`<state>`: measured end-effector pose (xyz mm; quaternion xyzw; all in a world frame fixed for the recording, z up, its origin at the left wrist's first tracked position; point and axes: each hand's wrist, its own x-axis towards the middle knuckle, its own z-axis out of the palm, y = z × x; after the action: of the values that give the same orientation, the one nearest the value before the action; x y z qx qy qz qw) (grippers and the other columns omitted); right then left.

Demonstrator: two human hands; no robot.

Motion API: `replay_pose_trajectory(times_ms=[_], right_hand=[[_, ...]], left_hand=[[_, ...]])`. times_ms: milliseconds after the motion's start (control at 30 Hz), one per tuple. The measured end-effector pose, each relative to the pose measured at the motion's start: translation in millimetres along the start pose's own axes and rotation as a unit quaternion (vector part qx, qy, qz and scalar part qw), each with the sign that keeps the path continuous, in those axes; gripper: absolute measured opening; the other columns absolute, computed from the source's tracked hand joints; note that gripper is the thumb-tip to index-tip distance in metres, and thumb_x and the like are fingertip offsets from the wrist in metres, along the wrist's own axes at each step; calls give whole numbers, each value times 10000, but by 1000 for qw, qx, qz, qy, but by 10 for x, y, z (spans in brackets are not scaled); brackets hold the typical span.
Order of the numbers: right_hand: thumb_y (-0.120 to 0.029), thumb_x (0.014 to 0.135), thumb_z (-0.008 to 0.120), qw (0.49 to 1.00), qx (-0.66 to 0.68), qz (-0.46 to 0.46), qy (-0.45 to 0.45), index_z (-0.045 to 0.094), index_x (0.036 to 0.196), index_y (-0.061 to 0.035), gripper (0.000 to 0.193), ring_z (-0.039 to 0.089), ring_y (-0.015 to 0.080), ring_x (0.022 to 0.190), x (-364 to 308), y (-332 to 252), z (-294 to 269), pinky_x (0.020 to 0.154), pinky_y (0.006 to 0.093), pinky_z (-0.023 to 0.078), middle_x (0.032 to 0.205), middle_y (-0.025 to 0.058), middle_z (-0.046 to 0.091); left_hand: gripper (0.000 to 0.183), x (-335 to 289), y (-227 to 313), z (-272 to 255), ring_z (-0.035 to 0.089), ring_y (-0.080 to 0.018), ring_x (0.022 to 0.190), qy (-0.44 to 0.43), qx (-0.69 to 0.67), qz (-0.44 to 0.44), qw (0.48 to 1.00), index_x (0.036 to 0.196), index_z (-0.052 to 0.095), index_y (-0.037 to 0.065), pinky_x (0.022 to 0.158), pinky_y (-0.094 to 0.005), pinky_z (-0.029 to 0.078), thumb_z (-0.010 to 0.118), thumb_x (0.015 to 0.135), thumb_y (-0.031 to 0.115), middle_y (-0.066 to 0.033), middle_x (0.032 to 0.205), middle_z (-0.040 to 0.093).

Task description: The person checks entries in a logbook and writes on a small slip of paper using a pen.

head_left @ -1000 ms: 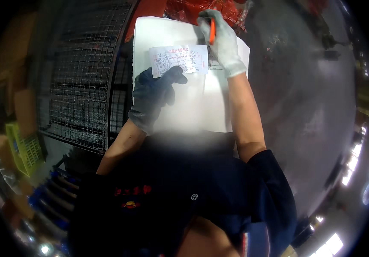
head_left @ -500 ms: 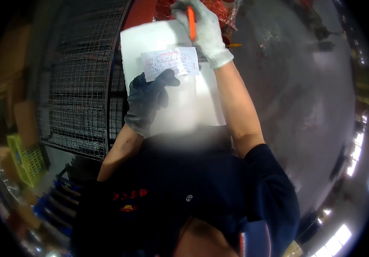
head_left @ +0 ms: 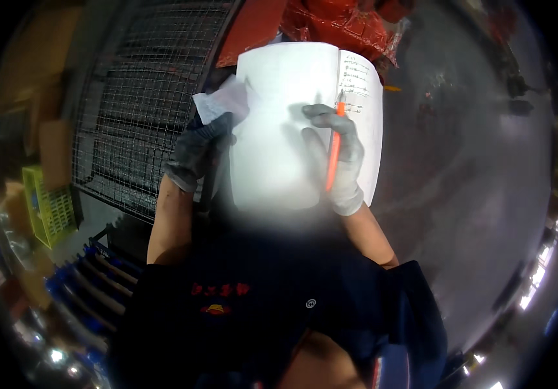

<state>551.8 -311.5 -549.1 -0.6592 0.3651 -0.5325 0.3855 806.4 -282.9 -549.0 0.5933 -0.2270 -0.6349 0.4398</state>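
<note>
A large notebook (head_left: 279,81) lies spread in front of me, its left page blank and its right page carrying handwritten lines. My left hand (head_left: 194,149), in a dark glove, is closed on a small paper slip (head_left: 225,102) beside the notebook's left edge. The slip is tilted and blurred. Over the notebook, my right hand (head_left: 349,159) in a pale glove holds an orange pen (head_left: 334,146). The pen's tip points away from me, at the handwriting, though whether it touches the paper I cannot tell.
A dark wire-mesh rack (head_left: 142,91) stands to the left. Beyond the notebook lies red plastic wrapping (head_left: 340,26), next to a red surface (head_left: 253,32). A yellow-green crate (head_left: 50,207) and a blue-and-grey slatted item (head_left: 94,285) are at the lower left. Grey floor (head_left: 460,149) stretches to the right.
My left hand has carried the slip off the page to the left. My right hand has come nearer from the notebook's far edge with the pen. The written right page now shows.
</note>
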Motion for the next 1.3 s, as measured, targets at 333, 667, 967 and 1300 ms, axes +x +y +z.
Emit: replay_pose_trajectory(times_ms=[333,667,967,1300], right_hand=[[41,899,693,989,94,102,44,527,1103,-31,273,662,230,1094,-103,7,2,973,354,509,1141,157,690],[46,849,738,980,93,64,165,509,1206,-7,428,631,230,1114,-183,-423,-527,982,379,530,1246,177,611],[32,851,745,954,173,82,231,482,1258,-4,485,610,239,1173,-360,-436,-682,986,363,532,1303,176,564],[37,834,744,948,196,112,226,430,1323,-6,583,553,276,1260,-415,-465,-885,1041,391,495,1366,185,511]], left_hand=[[309,96,-105,247,566,-75,657,-118,-154,77,978,1207,623,56,545,-204,442,700,950,209,2,854,645],[376,21,216,1585,692,-198,984,-279,-153,127,939,1244,613,30,851,-334,591,728,925,193,-73,1116,691],[564,485,-378,2065,650,-241,1127,-324,-127,140,927,1422,480,31,962,-379,568,599,1009,395,-146,1263,629],[429,194,-213,2266,650,-191,1012,-317,-129,103,934,1290,547,9,886,-322,548,639,993,305,-105,1153,651]])
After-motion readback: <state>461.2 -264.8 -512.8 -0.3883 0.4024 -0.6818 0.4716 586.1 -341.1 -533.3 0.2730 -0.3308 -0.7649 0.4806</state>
